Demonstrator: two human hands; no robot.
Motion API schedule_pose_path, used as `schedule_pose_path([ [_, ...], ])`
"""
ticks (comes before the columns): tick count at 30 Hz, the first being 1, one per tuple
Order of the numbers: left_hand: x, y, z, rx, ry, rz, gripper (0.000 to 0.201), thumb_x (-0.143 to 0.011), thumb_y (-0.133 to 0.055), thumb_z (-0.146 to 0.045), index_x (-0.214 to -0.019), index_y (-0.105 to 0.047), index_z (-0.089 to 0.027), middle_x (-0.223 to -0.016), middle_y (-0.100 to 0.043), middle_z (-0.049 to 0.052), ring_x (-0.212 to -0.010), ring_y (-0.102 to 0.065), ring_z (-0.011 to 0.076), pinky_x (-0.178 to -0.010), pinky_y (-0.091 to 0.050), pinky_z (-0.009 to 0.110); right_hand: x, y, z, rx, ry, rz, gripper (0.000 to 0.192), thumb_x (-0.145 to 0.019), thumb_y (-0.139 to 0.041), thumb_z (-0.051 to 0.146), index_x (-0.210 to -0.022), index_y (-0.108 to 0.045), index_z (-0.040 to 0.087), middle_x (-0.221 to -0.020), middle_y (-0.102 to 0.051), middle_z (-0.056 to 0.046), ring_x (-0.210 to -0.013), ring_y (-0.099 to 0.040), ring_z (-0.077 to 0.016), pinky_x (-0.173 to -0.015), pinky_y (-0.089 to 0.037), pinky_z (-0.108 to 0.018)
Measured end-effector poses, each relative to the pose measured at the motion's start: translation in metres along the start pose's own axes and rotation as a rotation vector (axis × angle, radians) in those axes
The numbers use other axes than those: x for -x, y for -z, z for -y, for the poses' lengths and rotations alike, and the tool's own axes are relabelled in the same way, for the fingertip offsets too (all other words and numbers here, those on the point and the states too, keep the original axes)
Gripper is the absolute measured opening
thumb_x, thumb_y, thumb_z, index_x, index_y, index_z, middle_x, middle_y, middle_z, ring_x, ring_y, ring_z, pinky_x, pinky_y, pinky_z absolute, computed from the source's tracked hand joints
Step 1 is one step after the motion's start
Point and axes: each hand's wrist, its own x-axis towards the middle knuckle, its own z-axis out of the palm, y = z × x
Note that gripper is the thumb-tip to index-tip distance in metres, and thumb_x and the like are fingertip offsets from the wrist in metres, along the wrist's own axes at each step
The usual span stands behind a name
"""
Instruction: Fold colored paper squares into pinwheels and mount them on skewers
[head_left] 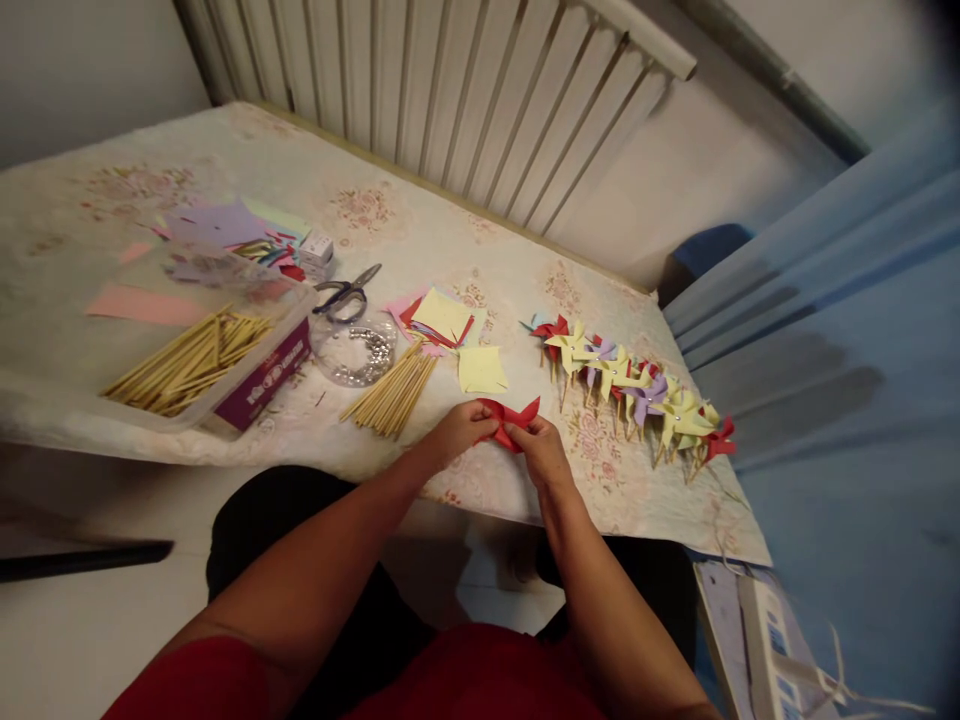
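A red paper pinwheel piece (511, 418) is held just above the table's near edge between both hands. My left hand (459, 432) pinches its left side. My right hand (541, 452) grips its right side from below. A loose bundle of wooden sticks (391, 394) lies just left of my left hand. One yellow paper square (481, 369) lies behind the hands. A stack of yellow, red and pink squares (441, 320) sits further back.
A row of finished pinwheels (634, 388) runs along the table's right side. A clear bag of shiny pins (358, 352), scissors (346, 292), a plastic box of sticks (196, 362) and coloured paper scraps (225, 232) lie to the left. A slatted headboard (420, 90) stands behind.
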Motion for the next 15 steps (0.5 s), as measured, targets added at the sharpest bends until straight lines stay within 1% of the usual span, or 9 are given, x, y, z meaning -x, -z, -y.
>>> schedule_pose_path([
  [2,0.005,0.001,0.003,-0.017,-0.004,0.016,0.017,-0.073,-0.062,-0.029,-0.076,-0.061,-0.012,-0.064,-0.054,-0.003,-0.059,-0.046,0.0079,-0.059,-0.035,0.023,0.005,0.007,-0.005,-0.106,-0.031,0.003,0.023,-0.062,-0.079,0.030,-0.081,-0.075,0.016,-0.076,-0.074,-0.002,-0.064,-0.062,-0.0144,-0.066,-0.048,-0.028],
  [5,0.008,0.004,0.013,0.021,0.003,-0.013,0.019,-0.074,-0.064,-0.030,-0.078,-0.061,-0.012,-0.072,-0.061,0.000,-0.066,-0.054,0.0094,-0.067,-0.042,0.024,0.010,0.020,-0.012,-0.219,-0.059,-0.017,0.021,-0.062,-0.081,0.028,-0.078,-0.074,0.016,-0.071,-0.073,-0.002,-0.060,-0.060,-0.0128,-0.064,-0.048,-0.027],
  [8,0.006,0.006,0.024,0.147,0.009,-0.115,0.018,-0.075,-0.063,-0.029,-0.081,-0.059,-0.013,-0.080,-0.066,0.004,-0.076,-0.063,0.0136,-0.078,-0.049,0.031,0.012,0.036,-0.020,-0.303,-0.076,-0.019,0.016,-0.063,-0.081,0.025,-0.074,-0.072,0.016,-0.068,-0.072,-0.001,-0.057,-0.059,-0.0116,-0.063,-0.048,-0.027],
  [10,0.007,0.004,0.029,0.129,-0.019,-0.202,0.013,-0.077,-0.060,-0.027,-0.079,-0.056,-0.014,-0.079,-0.066,0.004,-0.076,-0.064,0.0141,-0.079,-0.051,0.033,0.013,0.047,-0.025,-0.363,-0.078,-0.014,0.015,-0.064,-0.081,0.023,-0.074,-0.072,0.017,-0.068,-0.071,-0.001,-0.057,-0.060,-0.0117,-0.064,-0.050,-0.027],
  [12,0.011,-0.001,0.033,-0.048,-0.052,-0.277,0.006,-0.078,-0.055,-0.022,-0.078,-0.055,-0.015,-0.075,-0.064,0.003,-0.071,-0.062,0.0131,-0.074,-0.051,0.031,0.014,0.058,-0.030,-0.416,-0.079,-0.010,0.014,-0.066,-0.080,0.022,-0.076,-0.071,0.018,-0.070,-0.071,-0.001,-0.059,-0.062,-0.0121,-0.066,-0.052,-0.028],
  [14,0.018,-0.008,0.037,-0.350,-0.131,-0.326,0.004,-0.079,-0.051,-0.017,-0.077,-0.055,-0.017,-0.072,-0.062,0.001,-0.068,-0.059,0.0128,-0.072,-0.050,0.030,0.014,0.068,-0.035,-0.464,-0.088,-0.001,0.014,-0.067,-0.079,0.021,-0.078,-0.070,0.018,-0.072,-0.072,-0.001,-0.061,-0.064,-0.0125,-0.068,-0.054,-0.028],
  [15,0.022,-0.011,0.040,-0.517,-0.193,-0.349,0.005,-0.079,-0.050,-0.016,-0.077,-0.055,-0.017,-0.073,-0.061,0.002,-0.070,-0.058,0.0135,-0.073,-0.050,0.031,0.015,0.072,-0.037,-0.488,-0.096,0.006,0.015,-0.067,-0.079,0.020,-0.080,-0.070,0.019,-0.074,-0.072,-0.001,-0.063,-0.065,-0.0129,-0.070,-0.055,-0.028],
])
